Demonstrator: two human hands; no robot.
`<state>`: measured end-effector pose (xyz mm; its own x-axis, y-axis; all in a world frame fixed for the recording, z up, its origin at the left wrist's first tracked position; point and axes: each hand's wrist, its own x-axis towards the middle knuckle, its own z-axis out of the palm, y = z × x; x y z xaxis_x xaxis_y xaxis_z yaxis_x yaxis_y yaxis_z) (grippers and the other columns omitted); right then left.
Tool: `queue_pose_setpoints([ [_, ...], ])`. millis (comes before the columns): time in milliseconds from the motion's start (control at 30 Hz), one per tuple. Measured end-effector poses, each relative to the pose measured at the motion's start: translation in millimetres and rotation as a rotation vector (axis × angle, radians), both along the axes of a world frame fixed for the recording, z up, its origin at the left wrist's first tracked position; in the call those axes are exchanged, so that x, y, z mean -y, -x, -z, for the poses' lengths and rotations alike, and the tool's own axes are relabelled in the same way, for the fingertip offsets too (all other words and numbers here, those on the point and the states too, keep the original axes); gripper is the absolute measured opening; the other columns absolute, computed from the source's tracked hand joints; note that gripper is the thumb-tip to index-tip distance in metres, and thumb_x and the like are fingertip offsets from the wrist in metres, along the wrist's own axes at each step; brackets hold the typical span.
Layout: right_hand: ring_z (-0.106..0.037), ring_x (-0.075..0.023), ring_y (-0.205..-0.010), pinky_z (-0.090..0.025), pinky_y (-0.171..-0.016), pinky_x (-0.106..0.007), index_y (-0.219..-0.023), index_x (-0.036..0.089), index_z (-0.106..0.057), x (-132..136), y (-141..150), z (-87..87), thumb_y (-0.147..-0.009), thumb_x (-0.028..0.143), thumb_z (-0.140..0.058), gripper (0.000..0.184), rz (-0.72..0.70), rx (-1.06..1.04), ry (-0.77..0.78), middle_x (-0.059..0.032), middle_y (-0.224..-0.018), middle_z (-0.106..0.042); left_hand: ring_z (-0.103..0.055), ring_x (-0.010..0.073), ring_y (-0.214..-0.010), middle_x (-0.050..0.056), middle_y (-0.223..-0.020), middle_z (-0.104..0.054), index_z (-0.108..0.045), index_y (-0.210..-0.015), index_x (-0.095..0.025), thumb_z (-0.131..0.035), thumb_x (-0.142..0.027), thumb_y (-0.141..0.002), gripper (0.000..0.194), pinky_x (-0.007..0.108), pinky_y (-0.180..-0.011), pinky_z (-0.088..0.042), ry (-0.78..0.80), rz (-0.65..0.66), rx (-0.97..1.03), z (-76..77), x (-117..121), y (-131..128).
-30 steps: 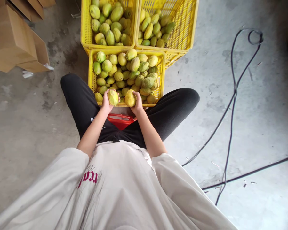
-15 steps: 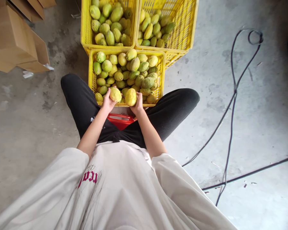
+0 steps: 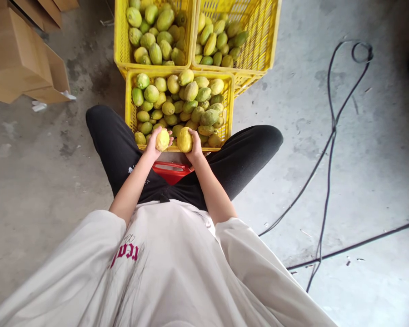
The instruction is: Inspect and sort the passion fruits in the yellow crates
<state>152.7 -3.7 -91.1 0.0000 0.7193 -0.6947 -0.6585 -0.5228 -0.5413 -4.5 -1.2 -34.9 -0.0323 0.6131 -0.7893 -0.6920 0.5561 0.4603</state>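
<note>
My left hand has its fingers curled around a yellow-green papaya. A second papaya, yellow with a duller skin, is gripped in my right hand. The two fruits are side by side with a small gap between them, above the near rim of a yellow plastic crate. That crate is filled with many green and yellow papayas. Parts of my fingers are hidden behind the held fruits.
Two more yellow crates stand behind, the left one and right one, both with papayas. Something red shows between my legs. A cardboard box stands at the left; black cables cross the concrete floor at the right.
Both papayas have turned in my hands, tilting one way and then back, so different sides show. The hands stay over the crate's near edge; the crates have not moved.
</note>
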Motion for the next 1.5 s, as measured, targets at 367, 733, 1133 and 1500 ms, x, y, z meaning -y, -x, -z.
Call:
queue_pose_setpoints([
  [367, -0.086, -0.0341, -0.105, -0.081, -0.091, -0.051, -0.092, 0.029, -0.070, -4.9, 4.1, -18.4, -0.101, 0.056, -0.076, 0.029, 0.070, -0.058, 0.115, -0.0029, -0.077, -0.077, -0.080, 0.0233, -0.072, 0.002, -0.076, -0.076, -0.080, -0.119, -0.026, -0.068, -0.068, -0.112, 0.044, 0.029, -0.060, -0.061, 0.017, 0.026, -0.013, -1.1, -3.0, 1.6],
  [733, -0.087, -0.0338, -0.101, -0.080, -0.088, -0.050, -0.089, 0.029, -0.067, -4.3, 5.0, -21.6, -0.096, 0.060, -0.087, 0.038, 0.042, -0.081, 0.106, -0.0018, -0.078, -0.073, -0.091, 0.0305, -0.098, 0.009, -0.090, -0.083, -0.079, -0.114, -0.023, -0.050, -0.053, -0.115, 0.041, 0.037, -0.080, -0.074, 0.005, -0.045, 0.041, -3.7, 0.0, 3.1],
  [1133, -0.090, -0.0302, -0.095, -0.078, -0.084, -0.040, -0.098, 0.030, -0.067, -0.8, 8.0, -14.1, -0.090, 0.050, -0.084, 0.027, 0.009, -0.024, 0.119, 0.0037, -0.074, -0.072, -0.087, 0.0221, -0.080, 0.002, -0.081, -0.077, -0.070, -0.098, -0.023, -0.081, -0.063, -0.107, 0.042, 0.022, -0.056, -0.057, -0.017, -0.004, -0.015, -4.7, 0.5, 1.4],
  [1500, -0.088, -0.0335, -0.105, -0.079, -0.085, -0.046, -0.089, 0.031, -0.066, -4.0, 5.4, -6.5, -0.095, 0.058, -0.077, 0.031, 0.054, -0.084, 0.141, -0.0025, -0.079, -0.076, -0.081, 0.0230, -0.066, 0.003, -0.072, -0.071, -0.072, -0.094, -0.023, -0.065, -0.061, -0.117, 0.045, 0.026, -0.046, -0.048, 0.053, 0.004, -0.065, -5.9, -2.5, 1.8],
])
